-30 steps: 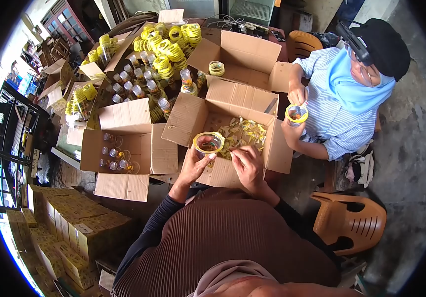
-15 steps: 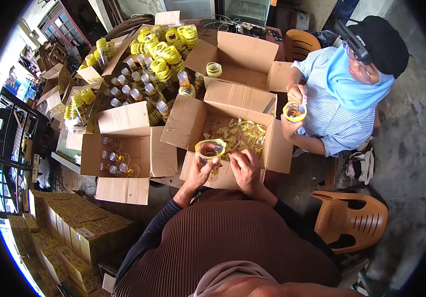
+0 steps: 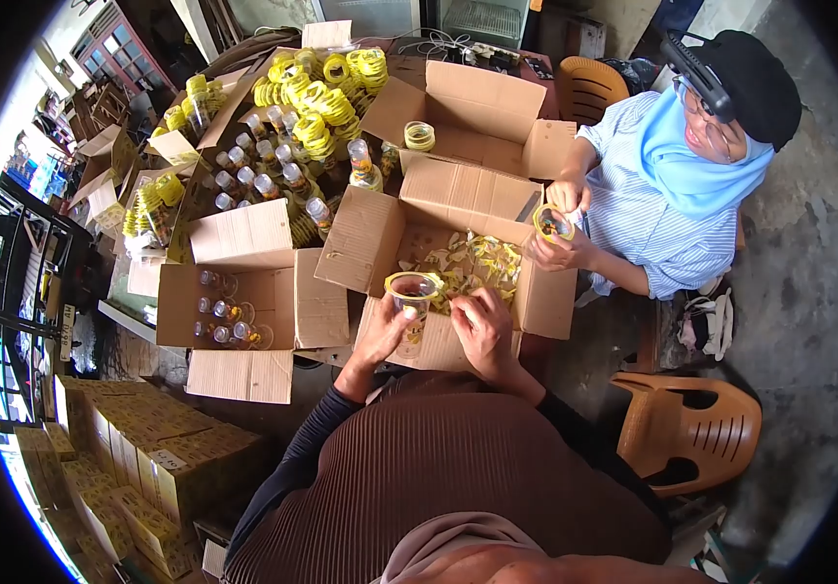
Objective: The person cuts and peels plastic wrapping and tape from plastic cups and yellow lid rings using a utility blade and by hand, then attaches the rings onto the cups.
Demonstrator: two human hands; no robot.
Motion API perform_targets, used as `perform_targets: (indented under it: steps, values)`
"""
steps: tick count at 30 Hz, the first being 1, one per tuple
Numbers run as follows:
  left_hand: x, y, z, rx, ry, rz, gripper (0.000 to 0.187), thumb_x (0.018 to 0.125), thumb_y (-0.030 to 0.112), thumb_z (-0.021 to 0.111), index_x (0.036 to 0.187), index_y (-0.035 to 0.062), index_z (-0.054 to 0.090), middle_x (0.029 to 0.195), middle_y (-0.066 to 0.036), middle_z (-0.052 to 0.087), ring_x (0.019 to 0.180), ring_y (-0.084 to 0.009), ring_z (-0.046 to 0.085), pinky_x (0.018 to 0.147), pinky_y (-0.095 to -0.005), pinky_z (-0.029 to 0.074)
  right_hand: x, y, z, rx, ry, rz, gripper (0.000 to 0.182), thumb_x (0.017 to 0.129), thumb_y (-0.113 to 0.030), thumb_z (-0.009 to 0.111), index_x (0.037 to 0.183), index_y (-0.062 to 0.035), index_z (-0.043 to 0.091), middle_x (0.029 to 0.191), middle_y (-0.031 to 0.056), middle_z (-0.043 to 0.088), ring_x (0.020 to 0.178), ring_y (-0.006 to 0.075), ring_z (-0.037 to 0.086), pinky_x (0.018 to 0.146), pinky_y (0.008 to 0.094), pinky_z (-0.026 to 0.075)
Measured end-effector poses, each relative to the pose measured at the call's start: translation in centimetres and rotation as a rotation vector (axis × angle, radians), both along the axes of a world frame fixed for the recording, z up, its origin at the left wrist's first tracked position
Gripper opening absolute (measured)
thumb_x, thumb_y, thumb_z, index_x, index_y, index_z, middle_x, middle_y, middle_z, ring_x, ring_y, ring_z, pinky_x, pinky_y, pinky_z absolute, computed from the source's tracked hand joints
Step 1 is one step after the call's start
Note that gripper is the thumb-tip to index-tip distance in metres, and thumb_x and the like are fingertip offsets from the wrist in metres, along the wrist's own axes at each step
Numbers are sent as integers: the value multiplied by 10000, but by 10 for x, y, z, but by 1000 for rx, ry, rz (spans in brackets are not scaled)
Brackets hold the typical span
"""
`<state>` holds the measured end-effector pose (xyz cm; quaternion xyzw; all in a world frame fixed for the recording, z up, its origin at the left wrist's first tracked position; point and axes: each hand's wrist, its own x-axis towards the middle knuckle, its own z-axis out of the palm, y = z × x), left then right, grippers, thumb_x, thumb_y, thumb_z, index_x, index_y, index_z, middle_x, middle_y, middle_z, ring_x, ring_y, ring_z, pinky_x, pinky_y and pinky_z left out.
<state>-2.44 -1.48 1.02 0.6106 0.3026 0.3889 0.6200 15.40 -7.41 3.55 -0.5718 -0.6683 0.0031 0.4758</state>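
My left hand [image 3: 378, 337] is wrapped round a clear plastic cup [image 3: 413, 310] with a yellow rim, tilted a little. To its right, my right hand [image 3: 482, 329] is closed with fingertips together beside the rim; what it holds, if anything, is too small to make out. Both hands are over the near edge of an open cardboard box [image 3: 349, 239]. Yellow and white scraps [image 3: 482, 261] lie inside that box.
Across the right side, a co-worker [image 3: 677, 185] holds another yellow-rimmed cup [image 3: 553, 224]. A box of clear cups [image 3: 287, 292] stands left. Behind are filled cups [image 3: 292, 175], yellow rings [image 3: 316, 102] and another box [image 3: 487, 97]. An orange chair [image 3: 701, 433] stands at right.
My cup now shows more of its side, and my left hand has shifted slightly down and left. The co-worker's hands and cup have moved left toward the box.
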Motion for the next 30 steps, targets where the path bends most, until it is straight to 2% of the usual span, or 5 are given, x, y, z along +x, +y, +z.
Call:
perform_targets:
  steps: [2,5,9,15,30]
  values:
    - [-2,8,-11,-30,-13,-9,547,953,488,449,1187,-2,518,1189,-96,545,1120,-182,508,1000,-352,379,0,-3,1,-43,-30,-4,161,734,23,687,862,-45,616,813,85,549,752,270,574,652,374,476]
    - [0,5,-8,-136,-23,19,434,938,341,421,1170,-7,536,1161,-104,562,1124,-188,517,1004,-333,368,1,-5,-2,-70,-45,35,175,729,15,699,875,-52,629,825,73,545,750,263,573,651,368,480]
    - [5,-3,0,-309,-220,37,395,931,270,375,1141,-22,538,1124,-115,577,1109,-188,532,983,-337,392,-2,-7,-10,-26,-101,62,266,728,-16,720,983,-74,670,810,46,531,741,213,577,627,346,483]
    - [-1,1,-20,-296,-141,99,400,955,210,273,1101,-52,538,1103,-139,583,1038,-212,566,895,-339,457,-1,-8,-14,51,-187,105,327,708,-1,725,1025,-64,673,830,26,554,740,192,576,626,322,489]
    - [11,-2,-27,-514,-254,258,362,922,149,291,1053,-71,547,1076,-170,602,987,-294,614,875,-407,516,7,5,-38,123,-203,61,302,716,0,728,1003,-62,660,801,40,515,714,197,562,599,323,490]
